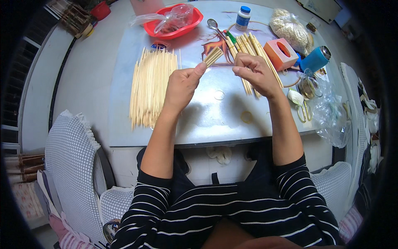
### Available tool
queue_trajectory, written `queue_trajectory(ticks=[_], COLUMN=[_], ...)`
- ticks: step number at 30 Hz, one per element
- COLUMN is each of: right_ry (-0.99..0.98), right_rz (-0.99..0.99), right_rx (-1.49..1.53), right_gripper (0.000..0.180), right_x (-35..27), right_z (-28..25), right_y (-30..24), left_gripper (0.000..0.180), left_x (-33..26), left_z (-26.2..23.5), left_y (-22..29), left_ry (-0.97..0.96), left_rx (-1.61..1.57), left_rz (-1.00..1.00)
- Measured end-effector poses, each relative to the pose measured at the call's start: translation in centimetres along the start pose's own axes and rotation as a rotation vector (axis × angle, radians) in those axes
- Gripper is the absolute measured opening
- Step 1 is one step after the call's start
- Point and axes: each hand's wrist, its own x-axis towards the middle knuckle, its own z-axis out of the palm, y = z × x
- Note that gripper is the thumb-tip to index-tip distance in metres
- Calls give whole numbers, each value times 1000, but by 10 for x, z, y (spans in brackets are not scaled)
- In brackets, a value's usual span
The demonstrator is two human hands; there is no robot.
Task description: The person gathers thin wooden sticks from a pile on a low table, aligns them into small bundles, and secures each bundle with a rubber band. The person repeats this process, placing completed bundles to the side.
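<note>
My left hand (183,88) is wrapped round a small bundle of wooden sticks (213,56), whose ends stick out above the thumb. To its right my right hand (258,74) is closed, fingers curled and thumb pressed in; what it pinches, if anything, I cannot make out. Left of my left hand lies a wide layer of loose wooden sticks (152,87). Several stick bundles (248,41) lie behind and partly under my right hand. On the table between my forearms are a pale rubber band (219,95) and a yellowish rubber band (246,117).
At the back stand a red basin (187,30) with a plastic bag, a spoon (213,25) and a blue-capped bottle (243,18). On the right are a tissue box (280,54), a bag of pale pieces (290,31), a blue flask (315,59), scissors (304,111) and clear plastic (331,116).
</note>
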Motion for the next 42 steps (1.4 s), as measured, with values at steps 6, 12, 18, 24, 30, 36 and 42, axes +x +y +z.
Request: queue_trajectory(ticks=[6,12,18,24,30,36,42], right_ry=[-131,42,11,99,128,285,83], right_rz=[-47,69,60,-91,-255,-151,-124], right_rx=[1269,1009,411,293,113,118,-190], right_gripper=[27,46,27,19,23,26,28], right_x=[2,-3,-3,-1,-1,-3,-2], right_z=[15,11,12,25,29,31,26], right_y=[11,6,-12,-12,-10,-23,-9], left_gripper=[60,61,60,65,73,67,71], left_x=[-9,-10,-17,-12,-6,-10,-14], left_z=[7,8,14,18,19,18,16], left_y=[21,17,27,17,4,17,18], left_ry=[-55,49,230,81,27,-17,-47], left_rx=[-220,314,764,452,268,-171,-316], left_rz=[-31,160,251,65,35,-137,-175])
